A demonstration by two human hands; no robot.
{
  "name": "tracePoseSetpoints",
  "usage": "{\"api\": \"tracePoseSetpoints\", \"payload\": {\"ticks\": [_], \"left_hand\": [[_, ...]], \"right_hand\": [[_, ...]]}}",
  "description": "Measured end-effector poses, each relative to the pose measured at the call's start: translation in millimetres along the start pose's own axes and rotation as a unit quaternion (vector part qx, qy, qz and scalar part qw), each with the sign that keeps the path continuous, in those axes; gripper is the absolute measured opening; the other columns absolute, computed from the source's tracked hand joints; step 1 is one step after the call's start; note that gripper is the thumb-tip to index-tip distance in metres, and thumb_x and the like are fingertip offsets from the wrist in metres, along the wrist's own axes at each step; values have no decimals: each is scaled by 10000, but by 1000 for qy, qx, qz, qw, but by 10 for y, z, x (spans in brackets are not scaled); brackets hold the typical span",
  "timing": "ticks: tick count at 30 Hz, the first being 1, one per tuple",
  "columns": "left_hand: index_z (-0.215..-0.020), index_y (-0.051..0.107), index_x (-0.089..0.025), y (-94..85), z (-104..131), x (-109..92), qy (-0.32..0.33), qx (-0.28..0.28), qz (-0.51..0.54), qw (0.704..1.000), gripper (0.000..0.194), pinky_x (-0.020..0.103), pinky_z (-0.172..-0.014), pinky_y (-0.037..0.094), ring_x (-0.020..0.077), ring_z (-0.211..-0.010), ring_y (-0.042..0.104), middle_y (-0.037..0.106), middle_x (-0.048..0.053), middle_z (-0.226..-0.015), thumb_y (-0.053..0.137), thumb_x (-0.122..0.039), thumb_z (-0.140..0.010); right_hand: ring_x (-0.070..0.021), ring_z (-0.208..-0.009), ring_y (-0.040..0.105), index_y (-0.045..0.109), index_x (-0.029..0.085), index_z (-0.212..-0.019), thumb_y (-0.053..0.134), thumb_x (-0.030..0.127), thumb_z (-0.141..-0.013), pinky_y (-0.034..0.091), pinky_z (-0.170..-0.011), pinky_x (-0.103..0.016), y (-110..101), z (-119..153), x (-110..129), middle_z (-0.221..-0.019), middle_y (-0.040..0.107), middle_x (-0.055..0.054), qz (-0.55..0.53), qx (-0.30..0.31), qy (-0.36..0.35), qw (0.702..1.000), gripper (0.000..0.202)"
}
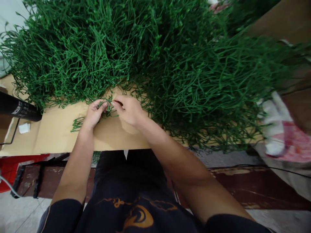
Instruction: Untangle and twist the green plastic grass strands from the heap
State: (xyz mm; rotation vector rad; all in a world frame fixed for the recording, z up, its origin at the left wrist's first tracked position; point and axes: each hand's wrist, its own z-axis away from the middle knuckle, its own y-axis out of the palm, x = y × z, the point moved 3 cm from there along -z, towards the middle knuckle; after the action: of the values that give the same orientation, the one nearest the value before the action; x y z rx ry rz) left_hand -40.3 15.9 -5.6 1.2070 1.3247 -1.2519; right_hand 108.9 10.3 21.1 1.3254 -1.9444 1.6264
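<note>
My left hand (93, 113) is closed around a small bunch of thin green stems (109, 104) with little budded tips, which look like artificial plant pieces. Close beside it on the right, my right hand (130, 110) has its thumb and forefinger pinched together at the stems' edge. Its other fingers are curled and partly hidden. A small group of similar stems (78, 124) lies on the cardboard behind my left wrist. Just beyond both hands rises a large tangled heap of green stems (102, 48).
Brown cardboard (119, 137) covers the work surface. A black bottle (20, 106) lies at the left, near a small white piece (24, 128). At right is a white and pink sack (289, 132). Below the surface are a dark red bench (257, 186) and a red container (9, 168).
</note>
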Motion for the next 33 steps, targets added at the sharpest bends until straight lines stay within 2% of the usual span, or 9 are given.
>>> {"api": "tracePoseSetpoints", "payload": {"ticks": [4, 8, 11, 15, 18, 23, 28, 30, 33], "left_hand": [[-690, 580, -162, 48, -13, 8, -9, 23, -48, 999, 201, 188, -546, 399, 66, -531, 461, 519, -46, -552, 675, -339, -677], [-714, 599, -161, 87, -28, 28, 30, 19, -99, 994, 99, 205, -648, 421, 87, -638, 510, 565, -31, -639, 629, -254, -698], [-717, 610, -153, 78, -42, 60, 60, 7, -112, 992, 46, 220, -714, 427, 96, -702, 538, 600, -20, -706, 573, -168, -694], [-716, 624, -154, 80, -37, 67, 52, 29, -144, 988, 211, 215, -738, 429, 96, -722, 547, 610, -29, -696, 481, -38, -612], [-722, 634, -151, 151, 7, 30, 43, 56, -151, 986, 280, 206, -728, 424, 93, -723, 554, 623, -30, -704, 436, -12, -581], [-685, 617, -147, 244, 14, 41, 35, 77, -132, 988, 124, 196, -638, 413, 92, -664, 548, 618, -17, -676, 502, -102, -680], [-598, 559, -150, -75, -137, 106, -3, -126, -129, 984, 176, 193, -506, 346, 62, -471, 423, 503, -38, -492, 506, -128, -765], [-590, 553, -151, -139, -142, 85, -9, -124, -102, 987, 199, 193, -482, 334, 55, -443, 398, 489, -40, -476, 518, -150, -786], [-620, 566, -152, -116, -80, 26, -21, -70, -52, 996, 196, 192, -467, 333, 53, -443, 408, 507, -36, -493, 569, -246, -791]], "right_hand": [[-147, -688, 446, 460, 195, -627, 453, 232, -835, 356, -686, -301, -96, 40, -1, -640, 484, -13, -68, -55, -31, 996, 212], [-161, -821, 494, 497, 196, -663, 464, 259, -838, 381, -784, -322, -161, 89, 93, -764, 549, -30, -144, -82, -61, 984, 189], [-141, -798, 512, 518, 193, -709, 425, 268, -854, 405, -755, -305, -109, 113, 174, -813, 570, -34, -243, -38, -56, 968, 188], [-106, -635, 469, 500, 178, -662, 402, 224, -846, 385, -626, -270, -93, 247, 243, -646, 505, -5, -297, 7, -34, 954, 214], [-93, -604, 440, 456, 178, -621, 398, 187, -837, 368, -592, -259, -153, 370, 239, -624, 478, 2, -291, -13, -24, 956, 224], [-88, -593, 429, 414, 187, -616, 388, 148, -841, 373, -573, -251, -247, 534, 332, -615, 455, 7, -275, -26, -32, 960, 230], [-96, -601, 490, 402, 208, -687, 357, 84, -841, 405, -543, -245, -487, 733, 721, -647, 507, -2, -241, 54, -152, 957, 203], [-121, -660, 528, 447, 216, -710, 375, 102, -846, 442, -597, -275, -626, 713, 689, -706, 555, -26, -163, 14, -168, 972, 192], [-191, -791, 558, 523, 212, -720, 470, 237, -843, 474, -720, -372, -810, 576, 323, -818, 584, -72, -14, -79, -93, 992, 136]]}}
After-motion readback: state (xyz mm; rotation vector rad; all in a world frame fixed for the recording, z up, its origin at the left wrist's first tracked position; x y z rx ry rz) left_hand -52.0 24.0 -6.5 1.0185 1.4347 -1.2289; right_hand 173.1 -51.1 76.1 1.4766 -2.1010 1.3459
